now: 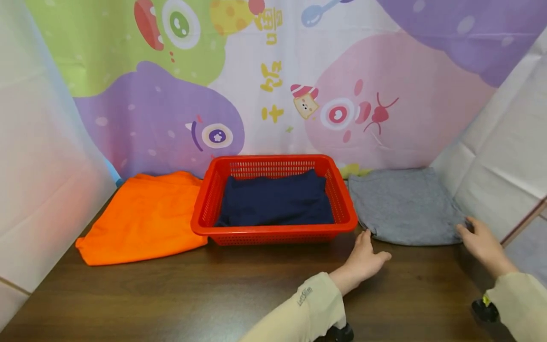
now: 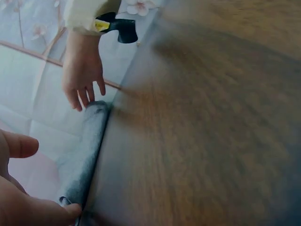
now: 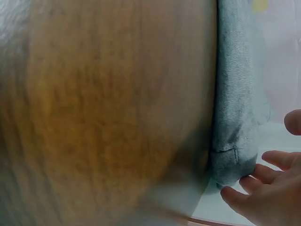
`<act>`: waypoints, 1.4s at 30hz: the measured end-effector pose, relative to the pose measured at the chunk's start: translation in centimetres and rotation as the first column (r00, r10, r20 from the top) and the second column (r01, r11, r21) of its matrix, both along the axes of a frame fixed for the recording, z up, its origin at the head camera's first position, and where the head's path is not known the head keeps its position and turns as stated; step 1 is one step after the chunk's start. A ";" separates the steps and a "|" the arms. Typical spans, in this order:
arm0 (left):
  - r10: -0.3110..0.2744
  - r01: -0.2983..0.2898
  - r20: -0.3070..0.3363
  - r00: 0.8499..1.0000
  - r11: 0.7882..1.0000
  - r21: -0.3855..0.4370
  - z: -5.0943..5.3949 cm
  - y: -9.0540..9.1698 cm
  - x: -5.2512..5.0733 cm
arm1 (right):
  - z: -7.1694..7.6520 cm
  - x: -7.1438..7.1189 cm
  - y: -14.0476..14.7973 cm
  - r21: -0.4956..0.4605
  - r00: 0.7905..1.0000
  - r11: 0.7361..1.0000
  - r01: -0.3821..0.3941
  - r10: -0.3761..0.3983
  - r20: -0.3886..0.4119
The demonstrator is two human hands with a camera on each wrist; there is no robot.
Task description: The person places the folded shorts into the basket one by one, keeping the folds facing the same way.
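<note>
My left hand is open — fingers extended, thumb spread away, nothing gripped — with the fingertips at the near left corner of the folded gray cloth, which lies on the wooden table at right of the head frame. My right hand, at the right edge, is likewise open, its loosely extended fingertips at the near right corner and nothing enclosed. The red basket at centre contains a navy cloth; an orange cloth lies at left.
</note>
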State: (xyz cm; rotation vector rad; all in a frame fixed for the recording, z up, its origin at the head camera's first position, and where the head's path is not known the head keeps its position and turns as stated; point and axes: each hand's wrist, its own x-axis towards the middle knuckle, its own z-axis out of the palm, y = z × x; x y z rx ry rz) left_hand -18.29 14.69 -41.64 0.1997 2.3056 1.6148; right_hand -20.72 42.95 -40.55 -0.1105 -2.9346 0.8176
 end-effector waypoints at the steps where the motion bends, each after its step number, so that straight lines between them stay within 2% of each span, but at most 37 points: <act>1: -0.006 0.006 0.012 1.000 1.000 0.007 0.0 0.0 0.0 | -0.1 0.0 0.1 -0.008 1.000 1.000 -0.002 0.002 0.006; 8: -0.054 0.053 0.056 0.997 0.998 0.021 -0.6 -0.2 -0.3 | -0.3 0.3 0.4 -0.019 0.999 1.000 0.022 -0.021 0.036; 21: -0.126 0.121 0.092 0.988 0.991 0.063 -0.5 0.1 -1.0 | -0.4 0.7 0.7 0.016 0.996 0.999 0.051 -0.050 -0.080; 26: -0.130 0.124 0.075 0.989 0.988 0.087 -0.5 0.1 -1.4 | -0.3 0.9 0.5 0.028 0.994 0.998 0.050 -0.047 -0.099; 29: -0.133 0.127 0.069 0.989 0.987 0.094 -0.5 0.1 -1.5 | -0.3 1.0 0.3 0.027 0.994 0.998 0.057 -0.054 -0.090; 35: -0.120 0.118 0.016 0.993 0.988 0.102 -0.4 0.1 -1.5 | -0.2 1.1 0.5 0.017 0.994 0.996 0.088 -0.087 -0.073; 42: -0.114 0.109 0.063 0.992 0.991 0.079 -0.1 -0.2 -0.7 | -0.1 1.7 1.0 0.021 0.989 0.988 0.150 -0.150 -0.007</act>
